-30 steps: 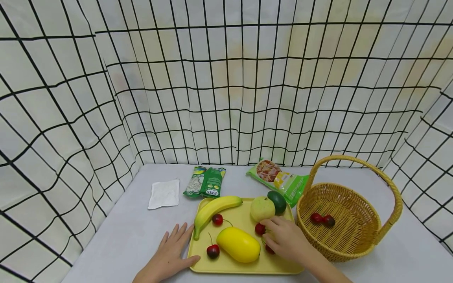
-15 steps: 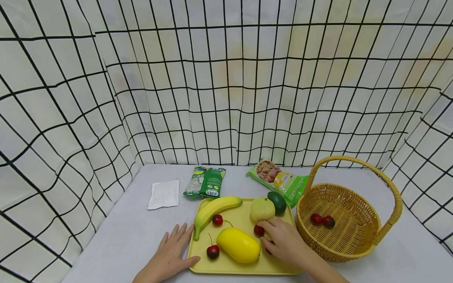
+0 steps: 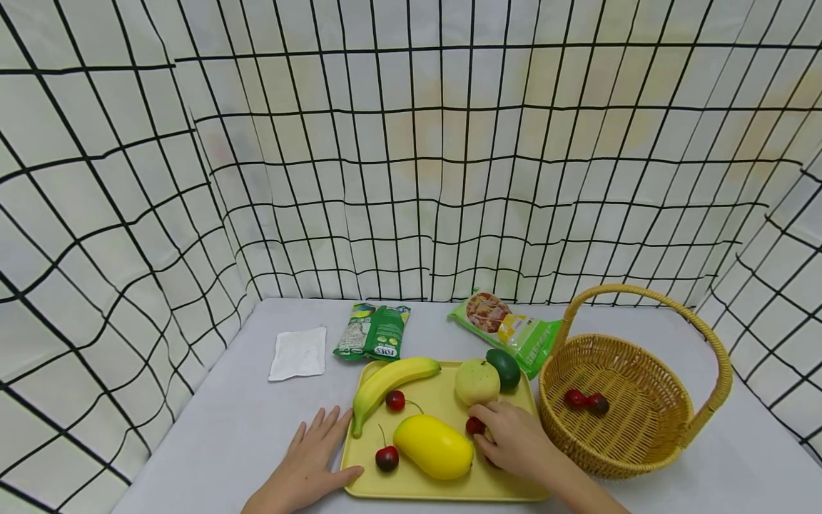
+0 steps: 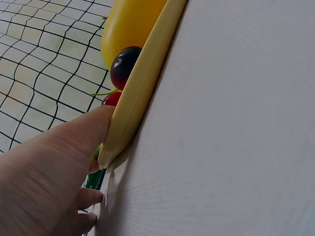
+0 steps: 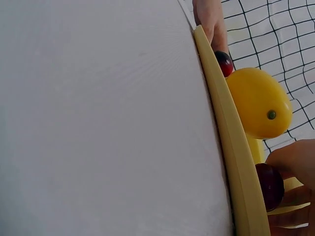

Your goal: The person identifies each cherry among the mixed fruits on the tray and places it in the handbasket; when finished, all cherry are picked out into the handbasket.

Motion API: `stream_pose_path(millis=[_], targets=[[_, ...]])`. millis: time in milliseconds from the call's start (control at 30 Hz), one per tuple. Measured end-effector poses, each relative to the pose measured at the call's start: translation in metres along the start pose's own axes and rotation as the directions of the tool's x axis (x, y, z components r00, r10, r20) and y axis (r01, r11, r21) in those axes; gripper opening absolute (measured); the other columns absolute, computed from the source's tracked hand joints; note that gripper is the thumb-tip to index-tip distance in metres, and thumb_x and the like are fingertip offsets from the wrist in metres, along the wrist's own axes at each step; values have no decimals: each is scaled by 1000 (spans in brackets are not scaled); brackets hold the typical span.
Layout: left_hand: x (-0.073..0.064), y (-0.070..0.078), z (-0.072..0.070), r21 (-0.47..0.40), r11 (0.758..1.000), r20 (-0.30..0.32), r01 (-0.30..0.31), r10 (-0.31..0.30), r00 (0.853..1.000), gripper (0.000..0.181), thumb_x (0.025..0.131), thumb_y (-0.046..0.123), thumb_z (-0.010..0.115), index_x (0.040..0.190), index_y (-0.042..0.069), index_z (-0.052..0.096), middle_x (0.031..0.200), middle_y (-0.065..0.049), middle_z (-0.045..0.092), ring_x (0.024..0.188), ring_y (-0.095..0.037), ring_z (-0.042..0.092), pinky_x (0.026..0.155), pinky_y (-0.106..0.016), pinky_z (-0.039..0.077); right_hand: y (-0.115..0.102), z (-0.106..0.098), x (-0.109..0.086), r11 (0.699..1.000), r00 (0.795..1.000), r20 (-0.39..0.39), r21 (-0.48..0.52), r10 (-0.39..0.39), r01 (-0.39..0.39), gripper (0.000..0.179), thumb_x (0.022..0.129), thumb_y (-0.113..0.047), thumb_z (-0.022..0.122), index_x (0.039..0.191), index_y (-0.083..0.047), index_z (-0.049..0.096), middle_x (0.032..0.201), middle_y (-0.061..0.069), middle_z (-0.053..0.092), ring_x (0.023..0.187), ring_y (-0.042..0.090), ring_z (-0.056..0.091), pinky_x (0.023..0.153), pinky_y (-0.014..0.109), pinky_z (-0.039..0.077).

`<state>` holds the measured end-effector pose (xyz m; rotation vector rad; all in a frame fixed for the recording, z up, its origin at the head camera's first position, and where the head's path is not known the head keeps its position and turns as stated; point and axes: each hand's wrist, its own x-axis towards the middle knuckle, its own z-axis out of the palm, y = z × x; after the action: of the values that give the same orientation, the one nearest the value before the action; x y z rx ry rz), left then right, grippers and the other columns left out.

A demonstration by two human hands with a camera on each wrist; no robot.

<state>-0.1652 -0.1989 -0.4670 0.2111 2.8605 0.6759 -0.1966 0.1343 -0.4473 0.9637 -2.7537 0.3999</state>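
Note:
My left hand (image 3: pixel 307 457) lies with straight, spread fingers at the left edge of the yellow tray (image 3: pixel 385 487), its thumb over the rim. Over the tray's right part, my right hand (image 3: pixel 516 439) pinches a red cherry (image 3: pixel 475 426) between thumb and fingers, just below a pale green round fruit (image 3: pixel 477 382). Another dark cherry (image 5: pixel 269 187) sits under that hand by the front rim, mostly hidden in the head view. Also on the tray are a yellow mango-like fruit (image 3: pixel 434 447), a banana (image 3: pixel 389 385), two stemmed cherries (image 3: pixel 387 458) and a dark green fruit (image 3: pixel 504 370).
A wicker basket (image 3: pixel 555 435) with a tall handle stands right of the tray, two joined cherries (image 3: pixel 587 402) inside. Behind the tray lie a green packet (image 3: pixel 372 330) and a green food bag (image 3: pixel 507 328). A white tissue (image 3: pixel 298 353) lies left; black netting surrounds the table.
My right hand has shifted slightly, its fingers closing about the red cherry, which has moved a little toward the tray's front. The left hand has stayed in place.

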Motion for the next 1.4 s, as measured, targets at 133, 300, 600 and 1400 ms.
stream_pose_path(millis=[133,300,600,1400], targets=[[0,0,0,1,1000,4,3,-3,1000,99,68,70,60,142,10,34,145,-20,28,134,-41,15,104,-63,4,0,0,-1,1000,1000,5,5,-3,3,25,79,-22,69,102,-14,63,84,-5,59,69,7,51,57,24,46],[-1,0,-1,3,1000,0,0,0,1000,99,68,69,61,142,10,34,145,-20,28,134,-41,15,103,-63,5,-1,0,-1,1000,1000,0,6,-3,3,25,78,-21,70,102,-14,63,83,-5,59,67,7,49,56,23,45],[-2,1,-1,5,1000,-5,-10,10,1000,98,68,69,60,143,10,33,145,-20,28,134,-42,15,103,-63,5,-2,-2,-2,1000,1000,-17,-7,-3,3,26,78,-23,71,102,-15,63,85,-6,60,70,7,51,59,24,46],[-1,0,-1,-4,1000,1,-3,3,1000,99,68,69,61,142,10,33,145,-21,27,134,-42,15,103,-63,4,-5,-26,-9,997,992,-124,-68,28,-36,32,74,-24,74,104,-17,64,87,-5,63,74,8,57,60,24,50]])
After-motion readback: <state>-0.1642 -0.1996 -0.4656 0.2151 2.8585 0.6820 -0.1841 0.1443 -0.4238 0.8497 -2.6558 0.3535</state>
